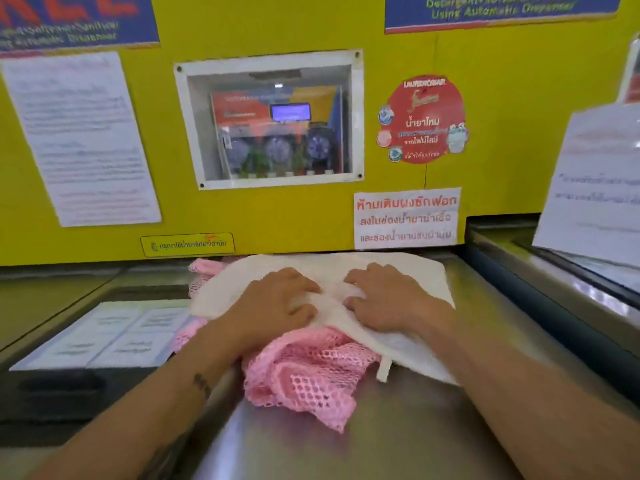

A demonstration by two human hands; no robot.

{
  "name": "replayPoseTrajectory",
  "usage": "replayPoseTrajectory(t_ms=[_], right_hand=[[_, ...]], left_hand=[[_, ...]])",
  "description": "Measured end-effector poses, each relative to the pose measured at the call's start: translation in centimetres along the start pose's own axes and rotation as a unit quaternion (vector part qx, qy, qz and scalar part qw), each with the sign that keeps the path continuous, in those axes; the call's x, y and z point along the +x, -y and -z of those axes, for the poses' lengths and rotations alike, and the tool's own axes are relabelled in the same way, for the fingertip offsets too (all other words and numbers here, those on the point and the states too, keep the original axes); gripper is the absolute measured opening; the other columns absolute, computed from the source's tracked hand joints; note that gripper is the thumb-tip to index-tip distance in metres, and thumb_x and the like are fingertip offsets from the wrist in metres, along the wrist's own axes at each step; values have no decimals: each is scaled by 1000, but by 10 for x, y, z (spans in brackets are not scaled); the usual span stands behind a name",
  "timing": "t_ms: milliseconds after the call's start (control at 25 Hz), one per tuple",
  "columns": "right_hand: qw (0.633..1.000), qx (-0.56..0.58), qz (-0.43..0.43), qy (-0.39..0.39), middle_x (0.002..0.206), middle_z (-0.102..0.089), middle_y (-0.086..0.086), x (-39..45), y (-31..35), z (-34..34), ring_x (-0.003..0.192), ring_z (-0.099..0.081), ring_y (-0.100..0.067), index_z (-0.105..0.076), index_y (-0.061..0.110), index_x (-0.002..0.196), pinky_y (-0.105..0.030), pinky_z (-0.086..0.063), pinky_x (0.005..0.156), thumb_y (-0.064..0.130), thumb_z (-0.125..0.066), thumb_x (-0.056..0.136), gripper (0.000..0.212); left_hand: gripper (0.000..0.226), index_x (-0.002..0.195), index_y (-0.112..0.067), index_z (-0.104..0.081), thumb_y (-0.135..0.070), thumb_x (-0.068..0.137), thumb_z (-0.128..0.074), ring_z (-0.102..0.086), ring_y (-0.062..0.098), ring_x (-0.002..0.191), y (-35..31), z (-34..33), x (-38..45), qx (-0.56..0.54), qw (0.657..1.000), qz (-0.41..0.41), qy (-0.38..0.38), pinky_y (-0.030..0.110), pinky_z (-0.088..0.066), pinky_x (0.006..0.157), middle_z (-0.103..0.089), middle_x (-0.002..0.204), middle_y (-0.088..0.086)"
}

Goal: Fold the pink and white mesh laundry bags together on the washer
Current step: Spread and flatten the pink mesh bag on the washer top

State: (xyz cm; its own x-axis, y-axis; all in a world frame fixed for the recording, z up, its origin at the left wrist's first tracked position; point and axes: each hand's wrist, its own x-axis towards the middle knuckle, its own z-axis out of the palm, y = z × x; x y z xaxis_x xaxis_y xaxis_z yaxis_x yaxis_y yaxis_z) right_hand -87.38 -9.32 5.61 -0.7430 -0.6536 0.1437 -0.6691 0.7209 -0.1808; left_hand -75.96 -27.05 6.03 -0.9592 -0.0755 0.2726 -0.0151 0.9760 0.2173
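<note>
A white mesh laundry bag lies spread on the steel washer top, on top of a pink mesh laundry bag. The pink bag bunches out from under the white one at the near edge and peeks out at the far left. My left hand and my right hand rest side by side, palms down, on the middle of the white bag, fingers curled and pinching a ridge of its fabric between them. A short white tab hangs from the white bag's near edge.
A yellow wall panel with posted notices and a windowed dispenser rises right behind the bags. Laminated instruction sheets lie on the machine top to the left. Another steel machine with a paper notice stands to the right.
</note>
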Motion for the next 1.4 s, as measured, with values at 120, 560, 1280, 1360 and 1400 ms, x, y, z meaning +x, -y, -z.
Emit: replayPoseTrajectory(t_ms=[120,560,1280,1360,1400], right_hand=[[998,7,-33,-53,134,-57,-1,-12,4,13,121,-53,-25,-55,30,132,-42,-43,97,49,-54,91,44],[949,-64,-291,-101,86,-65,-2,-96,-20,65,78,-62,-24,-67,19,92,-38,-57,75,33,-56,74,25],[945,-28,-315,81,165,-19,-6,-60,31,12,151,-18,-28,-21,33,156,-45,-12,122,47,-27,102,55],[951,-30,-297,80,164,-21,-1,-51,37,16,150,-19,-24,-26,26,155,-38,-12,121,38,-31,104,53],[956,-32,-283,69,164,-24,-1,-47,43,19,149,-21,-22,-30,22,154,-35,-14,120,33,-35,104,51]], left_hand=[[46,117,-25,-67,-45,80,-48,-57,27,104,5,6,10,113,992,-43,-26,43,-47,83,-60,115,3],[77,146,-40,-33,-76,78,-40,-23,27,143,-10,14,-4,53,982,-101,154,52,-28,113,-28,155,1],[16,105,-18,-51,-16,90,-46,-56,29,95,98,40,-29,15,982,-180,-58,38,-44,68,-61,106,7],[28,118,-22,-51,-19,90,-49,-54,28,109,103,45,-27,-24,981,-156,-113,39,-47,79,-58,120,3],[34,124,-24,-49,-23,90,-53,-51,25,113,105,47,-26,-49,982,-145,-112,39,-46,86,-54,126,1]])
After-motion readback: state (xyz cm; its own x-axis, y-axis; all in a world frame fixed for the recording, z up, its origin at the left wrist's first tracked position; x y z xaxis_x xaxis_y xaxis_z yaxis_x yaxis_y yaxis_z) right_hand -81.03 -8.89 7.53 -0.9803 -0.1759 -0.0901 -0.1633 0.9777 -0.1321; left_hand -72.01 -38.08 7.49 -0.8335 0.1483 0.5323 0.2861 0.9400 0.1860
